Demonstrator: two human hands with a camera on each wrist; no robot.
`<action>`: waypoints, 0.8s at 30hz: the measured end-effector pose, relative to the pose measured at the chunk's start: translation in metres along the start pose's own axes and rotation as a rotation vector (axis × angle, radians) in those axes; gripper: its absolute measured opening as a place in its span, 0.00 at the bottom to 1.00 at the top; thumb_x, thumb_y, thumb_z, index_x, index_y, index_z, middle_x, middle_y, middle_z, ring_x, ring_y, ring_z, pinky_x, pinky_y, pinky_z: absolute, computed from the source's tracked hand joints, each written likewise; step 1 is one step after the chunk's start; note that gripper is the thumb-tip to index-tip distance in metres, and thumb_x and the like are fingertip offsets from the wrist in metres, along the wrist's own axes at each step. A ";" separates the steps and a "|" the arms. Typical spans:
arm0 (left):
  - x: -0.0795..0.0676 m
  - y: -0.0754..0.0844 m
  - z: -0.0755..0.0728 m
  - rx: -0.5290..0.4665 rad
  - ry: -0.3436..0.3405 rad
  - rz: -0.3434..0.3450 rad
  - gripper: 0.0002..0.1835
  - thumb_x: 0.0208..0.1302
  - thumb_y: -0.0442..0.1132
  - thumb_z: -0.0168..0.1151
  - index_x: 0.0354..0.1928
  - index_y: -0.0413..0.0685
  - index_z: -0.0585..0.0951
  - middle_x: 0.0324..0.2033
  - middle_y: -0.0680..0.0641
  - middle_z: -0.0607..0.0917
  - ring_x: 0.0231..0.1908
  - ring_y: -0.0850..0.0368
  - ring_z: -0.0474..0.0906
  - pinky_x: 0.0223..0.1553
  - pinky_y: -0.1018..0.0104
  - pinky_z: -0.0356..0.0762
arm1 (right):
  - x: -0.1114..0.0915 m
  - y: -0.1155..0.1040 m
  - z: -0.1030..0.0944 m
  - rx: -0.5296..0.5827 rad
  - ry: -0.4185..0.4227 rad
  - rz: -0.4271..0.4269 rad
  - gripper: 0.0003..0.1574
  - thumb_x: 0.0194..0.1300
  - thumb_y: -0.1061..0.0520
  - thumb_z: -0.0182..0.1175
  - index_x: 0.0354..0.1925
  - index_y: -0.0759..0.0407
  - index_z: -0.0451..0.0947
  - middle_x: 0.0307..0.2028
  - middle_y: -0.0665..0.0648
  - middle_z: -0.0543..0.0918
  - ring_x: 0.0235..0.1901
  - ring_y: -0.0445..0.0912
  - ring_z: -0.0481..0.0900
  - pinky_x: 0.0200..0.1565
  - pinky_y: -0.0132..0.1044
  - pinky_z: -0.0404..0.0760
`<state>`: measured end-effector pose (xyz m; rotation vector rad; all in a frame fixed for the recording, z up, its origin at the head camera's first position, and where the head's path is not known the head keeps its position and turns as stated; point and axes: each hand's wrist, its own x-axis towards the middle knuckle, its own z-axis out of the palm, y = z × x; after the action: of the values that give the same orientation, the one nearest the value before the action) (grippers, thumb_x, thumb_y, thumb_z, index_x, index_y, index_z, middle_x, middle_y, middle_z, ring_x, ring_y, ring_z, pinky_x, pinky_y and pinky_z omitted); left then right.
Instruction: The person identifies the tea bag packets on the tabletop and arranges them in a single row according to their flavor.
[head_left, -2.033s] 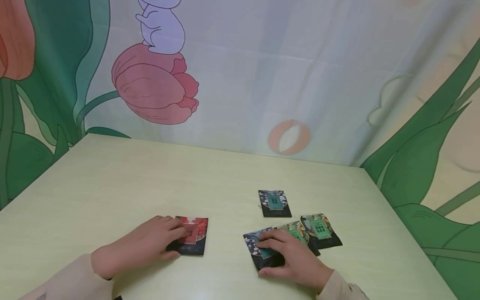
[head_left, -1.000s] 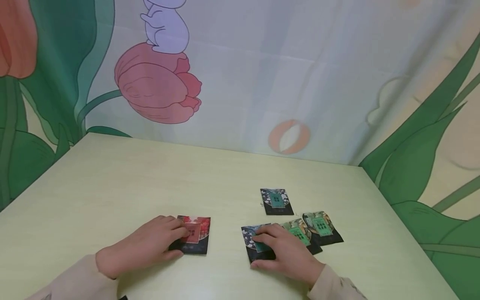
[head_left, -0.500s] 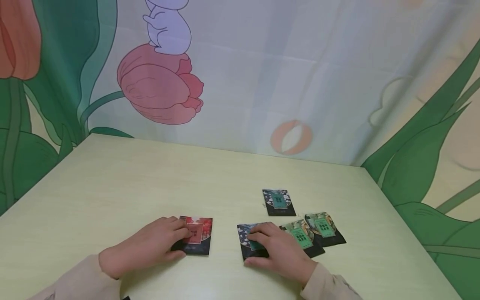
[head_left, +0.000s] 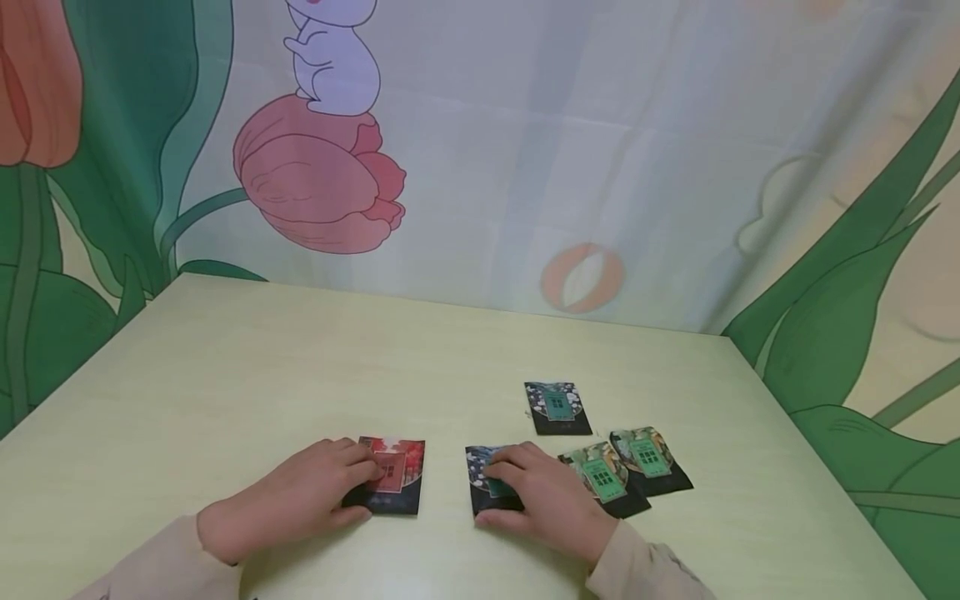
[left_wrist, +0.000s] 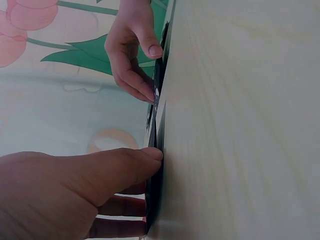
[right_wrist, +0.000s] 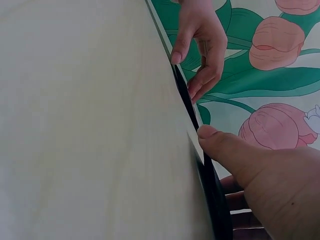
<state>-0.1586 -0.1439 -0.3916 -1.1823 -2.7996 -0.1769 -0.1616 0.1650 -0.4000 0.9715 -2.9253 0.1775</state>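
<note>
In the head view, my left hand (head_left: 300, 492) rests over the left part of a flat red-and-black sachet (head_left: 408, 487), fingers on its face and thumb at the near left edge. To its right, my right hand (head_left: 547, 500) lies on a blue flowered sachet (head_left: 477, 475), fingers pressing its face and thumb by the near edge. My hand covers much of its right side. Both wrist views look along the tabletop, so the sachets appear as thin dark edges beneath the fingers. A small gap separates the two sachets.
Beyond my right hand lies another blue flowered sachet (head_left: 559, 408). Two green-labelled sachets (head_left: 606, 482) overlap at the right. All lie on a pale wooden table (head_left: 322, 358), backed by a printed curtain (head_left: 465, 167) with tulips and a white animal.
My right hand has slid the blue flowered sachet left, away from the green-labelled ones and towards the red one, turning it straighter. My left hand stays on the red sachet.
</note>
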 end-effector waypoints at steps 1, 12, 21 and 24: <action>0.000 0.000 0.000 0.000 0.002 0.001 0.20 0.53 0.50 0.71 0.45 0.49 0.82 0.42 0.52 0.83 0.42 0.57 0.77 0.47 0.59 0.79 | 0.001 -0.001 0.000 0.001 0.001 -0.003 0.40 0.58 0.24 0.53 0.53 0.50 0.80 0.52 0.48 0.80 0.52 0.43 0.76 0.53 0.39 0.80; 0.000 -0.001 0.002 0.022 0.019 0.010 0.20 0.52 0.51 0.72 0.43 0.50 0.81 0.41 0.52 0.82 0.40 0.57 0.76 0.45 0.60 0.79 | 0.012 -0.009 0.002 -0.022 0.023 -0.035 0.38 0.58 0.28 0.57 0.53 0.52 0.81 0.51 0.49 0.81 0.52 0.43 0.76 0.53 0.37 0.79; 0.000 -0.001 0.002 0.024 0.002 -0.015 0.22 0.52 0.52 0.72 0.46 0.49 0.81 0.42 0.52 0.82 0.41 0.58 0.77 0.45 0.59 0.79 | 0.019 -0.018 0.002 -0.020 0.020 -0.065 0.37 0.59 0.30 0.59 0.55 0.53 0.79 0.52 0.49 0.80 0.53 0.43 0.75 0.54 0.36 0.79; 0.000 0.000 0.001 0.017 -0.004 -0.025 0.22 0.52 0.53 0.72 0.46 0.50 0.81 0.43 0.52 0.82 0.41 0.58 0.76 0.46 0.59 0.79 | 0.022 -0.021 0.003 -0.017 0.021 -0.074 0.37 0.59 0.30 0.59 0.55 0.53 0.79 0.52 0.50 0.80 0.52 0.43 0.75 0.54 0.36 0.79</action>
<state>-0.1591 -0.1439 -0.3929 -1.1455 -2.8142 -0.1525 -0.1672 0.1351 -0.3988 1.0666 -2.8616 0.1580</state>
